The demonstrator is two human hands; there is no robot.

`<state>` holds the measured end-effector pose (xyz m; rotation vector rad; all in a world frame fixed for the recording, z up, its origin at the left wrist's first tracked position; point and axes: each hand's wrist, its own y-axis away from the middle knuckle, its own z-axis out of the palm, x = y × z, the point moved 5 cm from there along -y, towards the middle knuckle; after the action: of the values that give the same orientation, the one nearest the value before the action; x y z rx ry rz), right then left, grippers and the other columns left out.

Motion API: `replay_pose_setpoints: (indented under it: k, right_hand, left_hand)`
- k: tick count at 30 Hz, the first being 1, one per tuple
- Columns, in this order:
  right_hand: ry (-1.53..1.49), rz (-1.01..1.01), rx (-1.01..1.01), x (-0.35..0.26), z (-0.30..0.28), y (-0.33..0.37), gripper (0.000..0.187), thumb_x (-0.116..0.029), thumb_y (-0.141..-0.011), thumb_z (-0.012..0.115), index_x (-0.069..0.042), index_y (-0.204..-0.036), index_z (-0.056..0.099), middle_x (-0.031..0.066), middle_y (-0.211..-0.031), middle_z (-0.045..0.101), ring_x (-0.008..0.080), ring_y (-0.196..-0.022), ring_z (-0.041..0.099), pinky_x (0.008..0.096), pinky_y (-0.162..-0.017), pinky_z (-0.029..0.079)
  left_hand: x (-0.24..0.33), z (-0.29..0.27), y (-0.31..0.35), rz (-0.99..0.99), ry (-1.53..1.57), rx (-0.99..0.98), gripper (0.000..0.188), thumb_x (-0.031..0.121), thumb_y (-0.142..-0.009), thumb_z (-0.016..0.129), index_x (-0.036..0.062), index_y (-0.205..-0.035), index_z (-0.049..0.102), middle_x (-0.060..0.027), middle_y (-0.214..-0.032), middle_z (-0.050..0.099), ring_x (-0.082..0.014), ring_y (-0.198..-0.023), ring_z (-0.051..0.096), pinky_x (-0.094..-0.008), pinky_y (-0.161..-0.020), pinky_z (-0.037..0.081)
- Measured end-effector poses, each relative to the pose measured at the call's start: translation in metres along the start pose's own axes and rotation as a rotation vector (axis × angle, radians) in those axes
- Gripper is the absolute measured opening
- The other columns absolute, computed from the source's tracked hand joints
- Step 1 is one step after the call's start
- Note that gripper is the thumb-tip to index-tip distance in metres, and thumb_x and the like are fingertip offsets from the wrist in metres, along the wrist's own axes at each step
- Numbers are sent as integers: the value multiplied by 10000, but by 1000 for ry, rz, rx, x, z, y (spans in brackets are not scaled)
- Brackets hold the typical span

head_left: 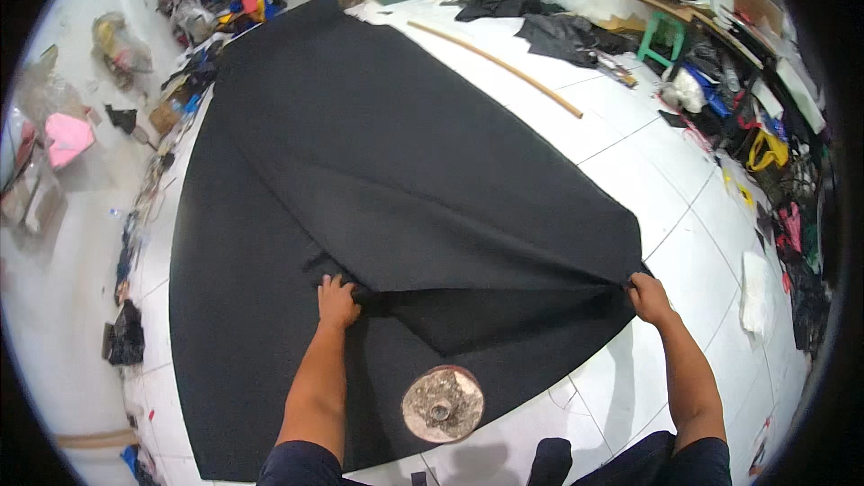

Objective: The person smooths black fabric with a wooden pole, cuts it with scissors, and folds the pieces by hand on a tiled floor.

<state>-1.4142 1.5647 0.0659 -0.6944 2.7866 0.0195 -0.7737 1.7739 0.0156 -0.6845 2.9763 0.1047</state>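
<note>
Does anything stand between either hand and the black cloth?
Nothing visible does. The left hand touches the cloth directly, and the right hand holds it near its right edge. The round block sits on the cloth's near part, apart from both hands.

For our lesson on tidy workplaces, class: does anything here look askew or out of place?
Yes. The black cloth is rucked into folds between the left hand and the right hand, while the rest lies mostly flat. At right, mixed clutter spreads untidily onto the tiled floor.
</note>
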Motion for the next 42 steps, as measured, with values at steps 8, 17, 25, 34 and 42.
replay_pose_setpoints:
  k: [8, 17, 25, 34, 42]
  right_hand:
    - [92, 26, 37, -9, 1, 8, 170, -57, -861, 615, -54, -1030, 624, 166, -1015, 626, 395, -1039, 603, 504, -885, 494]
    - [54, 105, -102, -84, 55, -26, 392, -102, -864, 644, -37, -1244, 570, 191, -1269, 594, 391, -1244, 540, 484, -1042, 454]
    - [170, 248, 268, 0, -24, -7, 199, 26, -839, 472, -36, -1004, 563, 194, -1064, 660, 396, -1071, 603, 447, -880, 471]
    - [-136, 401, 455, 76, 18, -32, 203, -7, -847, 437, -61, -1015, 535, 219, -877, 648, 360, -743, 634, 477, -641, 475]
    - [-343, 401, 114, 34, 32, -8, 185, 35, -756, 535, -1, -937, 516, 220, -922, 602, 353, -909, 598, 420, -832, 500]
  left_hand:
    - [-27, -75, 33, 136, 53, 299, 264, 134, -682, 814, 66, -855, 626, -124, -845, 684, -343, -820, 691, -457, -707, 547]
    - [-58, -186, 246, -119, 71, 40, 351, 201, -662, 839, 50, -916, 649, -141, -868, 689, -327, -836, 690, -454, -727, 549]
    - [-187, -60, 328, -802, 424, 532, 493, 414, -838, 743, 5, -1108, 700, -178, -1062, 680, -359, -1024, 621, -459, -903, 465]
    - [-294, 91, 295, -1390, 1863, 520, 851, 414, -908, 720, -115, -1476, 370, -245, -1479, 487, -407, -1364, 463, -487, -1146, 349]
    - [-363, -59, 358, -1125, 1168, 1346, 564, 290, -967, 674, -150, -1281, 513, -248, -1245, 608, -310, -1117, 616, -406, -990, 486]
